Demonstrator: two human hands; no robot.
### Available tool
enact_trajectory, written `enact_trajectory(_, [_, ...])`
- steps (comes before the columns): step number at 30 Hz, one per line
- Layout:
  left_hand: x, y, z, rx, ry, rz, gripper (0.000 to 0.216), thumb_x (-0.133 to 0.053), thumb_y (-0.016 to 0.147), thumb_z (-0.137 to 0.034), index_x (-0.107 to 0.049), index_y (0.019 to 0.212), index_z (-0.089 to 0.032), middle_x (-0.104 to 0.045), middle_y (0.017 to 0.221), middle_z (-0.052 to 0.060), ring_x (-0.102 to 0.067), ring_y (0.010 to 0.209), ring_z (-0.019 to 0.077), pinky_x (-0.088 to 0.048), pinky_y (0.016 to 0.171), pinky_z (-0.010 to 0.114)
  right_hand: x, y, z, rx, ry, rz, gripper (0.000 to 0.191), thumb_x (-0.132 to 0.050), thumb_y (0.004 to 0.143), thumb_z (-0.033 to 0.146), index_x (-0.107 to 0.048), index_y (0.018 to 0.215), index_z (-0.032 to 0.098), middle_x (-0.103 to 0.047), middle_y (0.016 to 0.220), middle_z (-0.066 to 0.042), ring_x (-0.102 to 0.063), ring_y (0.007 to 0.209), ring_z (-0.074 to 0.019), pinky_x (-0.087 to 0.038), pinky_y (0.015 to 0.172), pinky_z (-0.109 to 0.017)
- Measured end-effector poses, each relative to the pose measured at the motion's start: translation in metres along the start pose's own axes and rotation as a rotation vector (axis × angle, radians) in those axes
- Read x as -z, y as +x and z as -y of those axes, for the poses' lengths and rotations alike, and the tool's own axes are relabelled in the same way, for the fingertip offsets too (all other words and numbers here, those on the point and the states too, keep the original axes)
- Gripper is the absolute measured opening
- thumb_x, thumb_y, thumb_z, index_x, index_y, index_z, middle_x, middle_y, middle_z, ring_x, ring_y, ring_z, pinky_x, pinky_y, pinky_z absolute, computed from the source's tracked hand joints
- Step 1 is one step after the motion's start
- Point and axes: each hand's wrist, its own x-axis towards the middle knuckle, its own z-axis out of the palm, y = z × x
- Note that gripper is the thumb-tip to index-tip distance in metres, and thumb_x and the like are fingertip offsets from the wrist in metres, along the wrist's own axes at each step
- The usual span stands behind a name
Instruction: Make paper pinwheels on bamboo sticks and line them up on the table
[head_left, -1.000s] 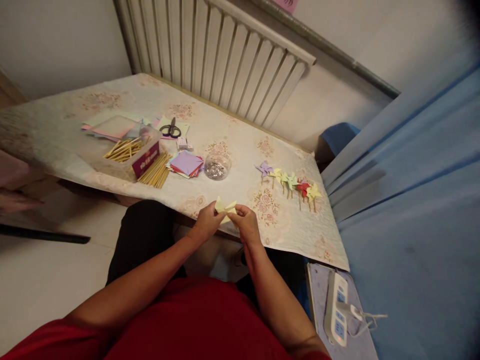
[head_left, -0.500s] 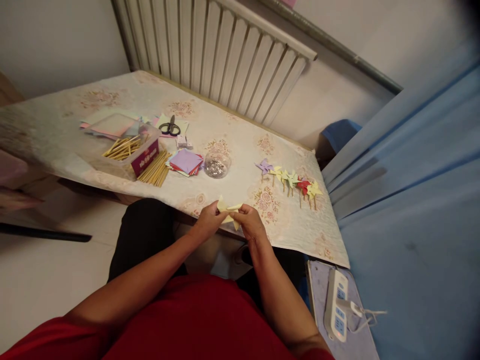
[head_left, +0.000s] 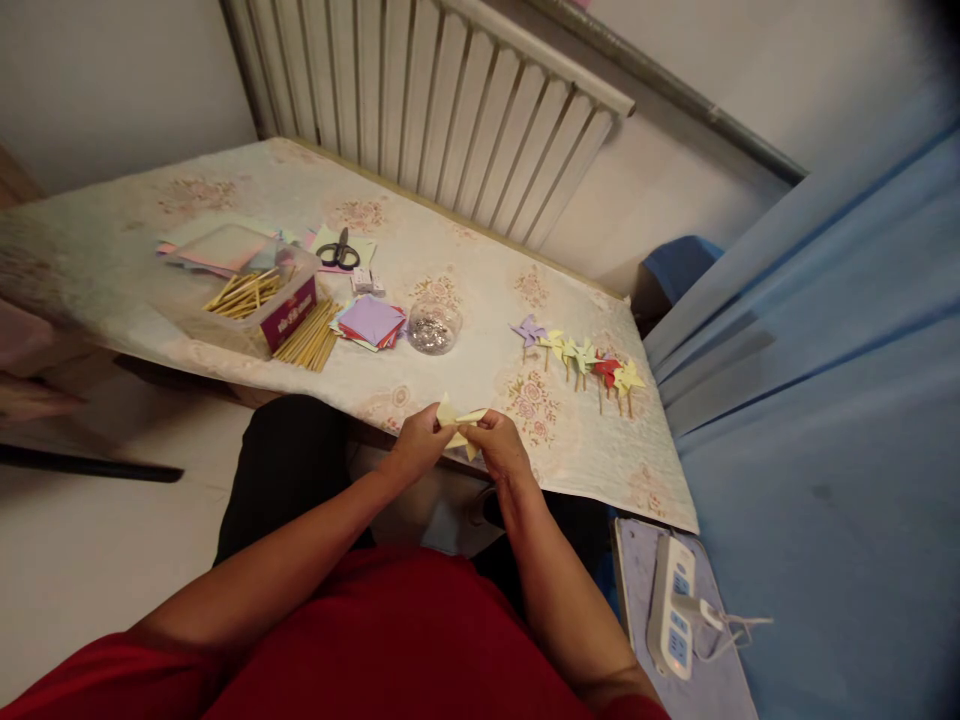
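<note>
A pale yellow paper pinwheel [head_left: 471, 416], its points partly folded in, is held between both hands at the table's front edge. My left hand [head_left: 418, 440] pinches its left side, and my right hand [head_left: 498, 440] grips its right side with thumb and fingers closed. The thumbs meet near the middle of the paper, so its centre is partly hidden. Beyond the hands lie a round clear container [head_left: 434, 328] of small shiny pieces and a stack of coloured paper squares [head_left: 371, 322] with a purple one on top.
Finished pinwheels on sticks [head_left: 581, 358] lie in a row at right. A plastic box [head_left: 289, 315] of sticks, loose sticks [head_left: 309, 340], scissors [head_left: 340, 252] and small white boxes [head_left: 367, 281] are at left. A power strip [head_left: 673, 610] sits low at right, beside a blue curtain [head_left: 825, 450].
Both hands stay in nearly the same place on the yellow paper, with only a slight shift of its folds. The things on the table have not been moved.
</note>
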Motion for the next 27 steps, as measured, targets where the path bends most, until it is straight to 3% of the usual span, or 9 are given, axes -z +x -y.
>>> enact_trajectory(10, [0.002,0.0,-0.01,0.167,-0.326,0.242,0.033,-0.067,0.064,-0.025,-0.065,0.095,-0.013,-0.072,0.084,0.004,-0.065,0.076,0.0176,-0.048,0.073,0.029,0.001,-0.003,-0.001,-0.001,0.018,-0.038,0.029,-0.081,0.052,0.033,-0.068,0.071,0.017,-0.065,0.058,0.002,-0.055,0.053,-0.0129,-0.039,0.053,-0.024])
enact_trajectory(16, [0.003,0.0,-0.007,0.219,-0.284,0.197,0.03,-0.069,0.062,-0.026,-0.066,0.089,-0.012,-0.07,0.079,0.003,-0.06,0.069,0.0152,-0.043,0.064,0.025,0.002,-0.002,-0.01,-0.003,0.005,-0.045,0.027,-0.078,0.054,0.031,-0.067,0.074,0.017,-0.066,0.06,0.003,-0.054,0.053,-0.0124,-0.04,0.054,-0.024])
enact_trajectory(27, [0.007,0.002,0.002,0.149,-0.158,0.157,0.023,-0.067,0.063,-0.024,-0.065,0.083,-0.013,-0.063,0.069,-0.002,-0.053,0.062,0.0129,-0.038,0.057,0.023,0.003,-0.001,-0.018,0.093,-0.23,-0.116,0.02,-0.073,0.061,0.03,-0.07,0.074,0.016,-0.056,0.054,0.005,-0.044,0.05,-0.0106,-0.033,0.05,-0.024])
